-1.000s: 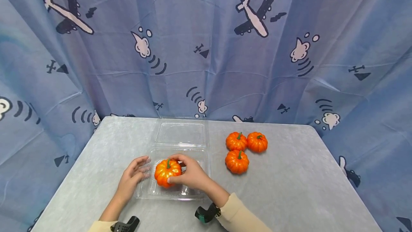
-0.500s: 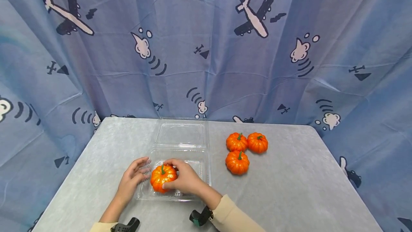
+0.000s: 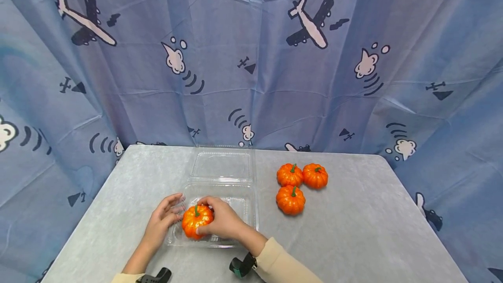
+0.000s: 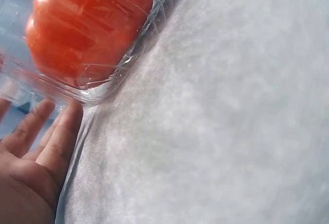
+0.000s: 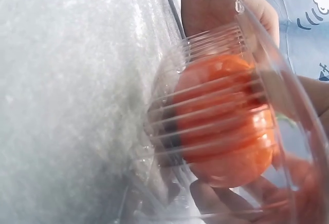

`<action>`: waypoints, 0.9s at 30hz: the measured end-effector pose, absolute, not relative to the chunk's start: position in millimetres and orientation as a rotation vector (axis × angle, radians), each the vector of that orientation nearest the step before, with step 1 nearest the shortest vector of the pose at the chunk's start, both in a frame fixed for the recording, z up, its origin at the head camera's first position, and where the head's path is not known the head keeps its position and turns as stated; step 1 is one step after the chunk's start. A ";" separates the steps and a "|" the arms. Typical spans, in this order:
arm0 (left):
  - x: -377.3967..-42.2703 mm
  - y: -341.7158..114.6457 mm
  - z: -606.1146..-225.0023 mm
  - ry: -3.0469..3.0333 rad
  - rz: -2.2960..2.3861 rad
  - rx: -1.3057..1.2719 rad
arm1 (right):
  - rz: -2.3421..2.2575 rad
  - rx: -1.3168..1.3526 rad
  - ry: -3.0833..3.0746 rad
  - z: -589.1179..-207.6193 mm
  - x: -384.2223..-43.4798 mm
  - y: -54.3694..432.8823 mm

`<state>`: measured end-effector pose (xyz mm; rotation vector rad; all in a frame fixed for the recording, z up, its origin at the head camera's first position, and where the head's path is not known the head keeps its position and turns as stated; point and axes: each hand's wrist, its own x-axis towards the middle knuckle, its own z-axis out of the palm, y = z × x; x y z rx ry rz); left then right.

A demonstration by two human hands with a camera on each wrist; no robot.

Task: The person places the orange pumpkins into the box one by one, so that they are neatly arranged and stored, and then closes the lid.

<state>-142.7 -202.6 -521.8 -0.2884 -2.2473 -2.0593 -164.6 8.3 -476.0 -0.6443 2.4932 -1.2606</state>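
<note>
An orange pumpkin (image 3: 192, 225) with a green stem sits in the front left part of a clear plastic clamshell box (image 3: 253, 217). My right hand (image 3: 225, 220) grips it from the right, thumb on the near side and fingers over the far side. In the right wrist view the pumpkin (image 5: 226, 126) shows through the ribbed wall of the box. My left hand (image 3: 158, 223) stays at the left wall with fingers loosely extended. The left wrist view has its fingertips (image 4: 72, 113) right at the plastic, outside the box.
The box's clear lid (image 3: 222, 166) lies folded back towards the curtain (image 3: 271, 99). Right of the box, three more orange pumpkins stand close together on the grey table (image 3: 353, 230): one front (image 3: 291, 201), one back left (image 3: 289, 176), one back right (image 3: 315, 177).
My right hand has carried the pumpkin left and nearer to me inside the box. The left hand and the three other pumpkins have stayed where they were.
</note>
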 end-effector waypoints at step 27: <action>-142.3 -201.5 -521.3 -2.292 -2.034 -0.245 | -1.100 -0.710 2.563 -469.6 -157.0 16.9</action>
